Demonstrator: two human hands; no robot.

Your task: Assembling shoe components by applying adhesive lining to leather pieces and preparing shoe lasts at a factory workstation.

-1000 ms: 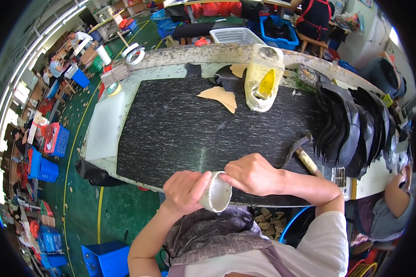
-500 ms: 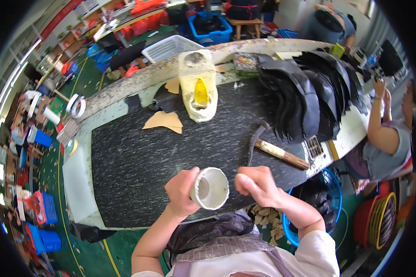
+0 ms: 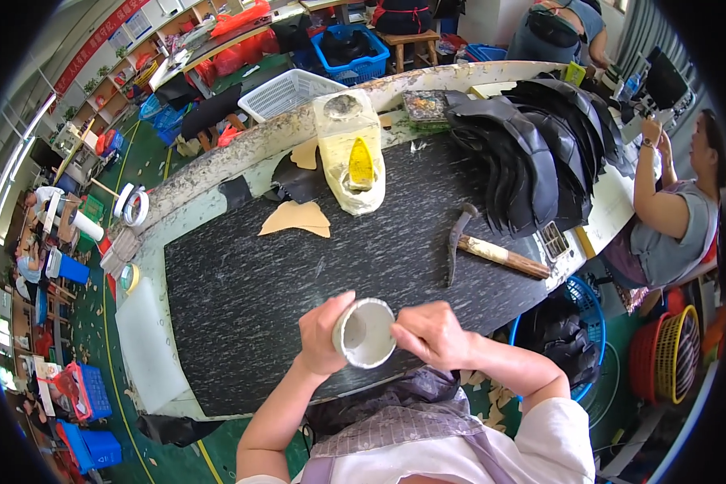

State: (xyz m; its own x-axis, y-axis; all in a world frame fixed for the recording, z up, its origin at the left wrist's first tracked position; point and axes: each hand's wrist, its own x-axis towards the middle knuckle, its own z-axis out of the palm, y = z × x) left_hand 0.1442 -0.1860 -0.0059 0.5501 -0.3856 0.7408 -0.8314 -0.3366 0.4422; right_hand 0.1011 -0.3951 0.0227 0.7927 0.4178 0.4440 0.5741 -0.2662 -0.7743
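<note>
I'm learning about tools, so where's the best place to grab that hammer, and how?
I'd say grip the hammer near the free end of its wooden handle, with the right hand coming from the near right: the handle is slim and points that way, away from the curved metal head.

Cannot see fingertips of left hand (image 3: 321, 335), hidden behind white cup (image 3: 365, 335). Cannot tell fingertips of right hand (image 3: 434, 335), curled under by cup's rim: touching or just beside. Lose white shirt (image 3: 552, 440) at lower edge, part of blue basket (image 3: 602, 331) under table (image 3: 242, 323). Cannot make out anything between co-worker's hands (image 3: 652, 129): too small.
</note>
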